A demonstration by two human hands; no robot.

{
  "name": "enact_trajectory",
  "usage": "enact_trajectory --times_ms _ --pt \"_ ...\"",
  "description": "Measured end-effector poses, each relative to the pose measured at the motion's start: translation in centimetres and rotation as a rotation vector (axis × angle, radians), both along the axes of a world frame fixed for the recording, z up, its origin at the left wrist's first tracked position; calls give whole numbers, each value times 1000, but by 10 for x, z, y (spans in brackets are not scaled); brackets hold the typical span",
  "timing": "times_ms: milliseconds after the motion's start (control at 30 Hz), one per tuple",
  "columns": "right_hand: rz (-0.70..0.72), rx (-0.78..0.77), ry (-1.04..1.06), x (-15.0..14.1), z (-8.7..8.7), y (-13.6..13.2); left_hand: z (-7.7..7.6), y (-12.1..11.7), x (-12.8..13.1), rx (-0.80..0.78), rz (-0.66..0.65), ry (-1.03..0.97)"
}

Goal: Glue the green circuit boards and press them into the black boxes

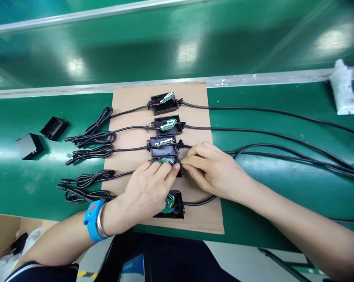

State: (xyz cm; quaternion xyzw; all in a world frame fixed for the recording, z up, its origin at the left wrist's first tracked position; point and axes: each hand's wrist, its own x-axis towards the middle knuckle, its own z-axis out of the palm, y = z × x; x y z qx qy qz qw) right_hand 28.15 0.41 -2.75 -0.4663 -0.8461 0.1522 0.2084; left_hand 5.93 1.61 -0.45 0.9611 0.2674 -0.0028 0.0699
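Several open black plastic boxes lie in a column on a cardboard sheet, each with a green circuit board inside. My left hand (153,184) is closed over the fourth box (178,171) from the back, with its fingers on the far side and its thumb at the right end. At that right end, my right hand (209,168) pinches the black cable where it enters the box. Part of this box's circuit board (166,160) shows above my left fingers. Closest to me, another box (177,211) holds a board with coloured wires, partly hidden by my left hand.
The cardboard sheet (129,98) lies on a green bench (253,211). Coiled black cables (96,152) run off the boxes to the left, long cables (267,111) to the right. Two black box shells (29,147) sit at the left. A white tube (344,88) lies at the back right.
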Motion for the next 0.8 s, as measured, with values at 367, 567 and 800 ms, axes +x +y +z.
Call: enact_trajectory --times_ms 367,567,800 --pt "48 92 175 3 -18 3 13 6 -3 -62 59 -27" --pt "-27 195 21 -25 11 -17 23 23 -40 -96 286 -163" --pt "31 160 -257 -74 13 -14 3 37 -37 -253 310 -155"
